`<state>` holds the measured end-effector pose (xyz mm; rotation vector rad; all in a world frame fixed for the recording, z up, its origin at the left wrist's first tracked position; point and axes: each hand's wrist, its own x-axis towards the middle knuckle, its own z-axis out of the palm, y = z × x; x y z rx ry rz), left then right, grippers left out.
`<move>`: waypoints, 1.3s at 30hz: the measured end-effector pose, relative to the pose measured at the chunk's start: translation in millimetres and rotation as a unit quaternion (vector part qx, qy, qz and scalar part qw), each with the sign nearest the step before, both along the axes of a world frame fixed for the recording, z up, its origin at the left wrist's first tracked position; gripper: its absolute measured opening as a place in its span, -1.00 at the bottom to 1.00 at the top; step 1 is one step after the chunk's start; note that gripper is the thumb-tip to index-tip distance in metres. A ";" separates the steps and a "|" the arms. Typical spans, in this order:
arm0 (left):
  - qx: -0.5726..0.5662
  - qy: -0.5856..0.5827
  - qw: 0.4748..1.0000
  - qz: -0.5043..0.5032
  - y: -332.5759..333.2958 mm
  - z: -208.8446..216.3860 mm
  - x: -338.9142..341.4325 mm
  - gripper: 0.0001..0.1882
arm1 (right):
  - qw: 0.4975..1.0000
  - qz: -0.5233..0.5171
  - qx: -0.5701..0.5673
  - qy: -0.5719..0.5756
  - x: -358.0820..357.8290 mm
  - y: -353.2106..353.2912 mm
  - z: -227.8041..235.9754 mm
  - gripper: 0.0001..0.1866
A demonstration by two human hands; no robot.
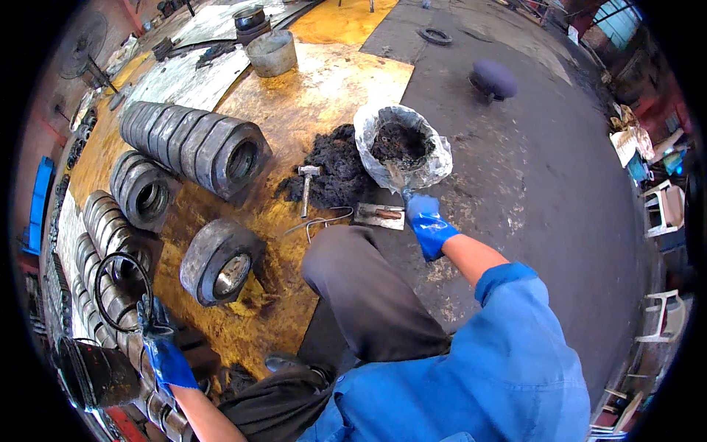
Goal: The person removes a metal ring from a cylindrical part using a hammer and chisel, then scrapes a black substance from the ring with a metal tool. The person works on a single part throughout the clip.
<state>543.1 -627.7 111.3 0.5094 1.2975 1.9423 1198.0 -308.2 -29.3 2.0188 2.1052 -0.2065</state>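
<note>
At the far left my left hand, in a blue glove, is closed on a thin black ring held upright. My right hand, also gloved in blue, is closed at the near edge of a container lined with white plastic. What its fingers grip there is hidden. Black fibrous material partly fills the container, and a heap of the same dark stuff lies beside it. A trowel rests on the floor near my right hand. Left of it are a hammer and bent metal rods.
A single thick black tyre-like ring stands near my knee. Rows of similar rings stretch along the left. A dark bucket is beside my left hand. Farther off are a metal tub, a round stool and white chairs.
</note>
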 end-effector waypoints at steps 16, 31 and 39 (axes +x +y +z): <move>0.034 -0.023 0.999 -0.004 2.8 0.8 8.8 -0.62 | 0.420 -0.393 0.003 0.818 76.6 32.5 -37.5 -0.63; 0.192 -0.243 0.951 0.000 83.9 35.4 10.2 -0.73 | 0.287 -0.310 -0.134 0.896 173.7 -76.1 -134.9 -0.57; 0.337 -0.216 0.906 -0.134 92.5 61.4 35.5 -0.70 | 0.263 -0.158 -0.209 0.929 -93.4 62.0 180.4 -0.63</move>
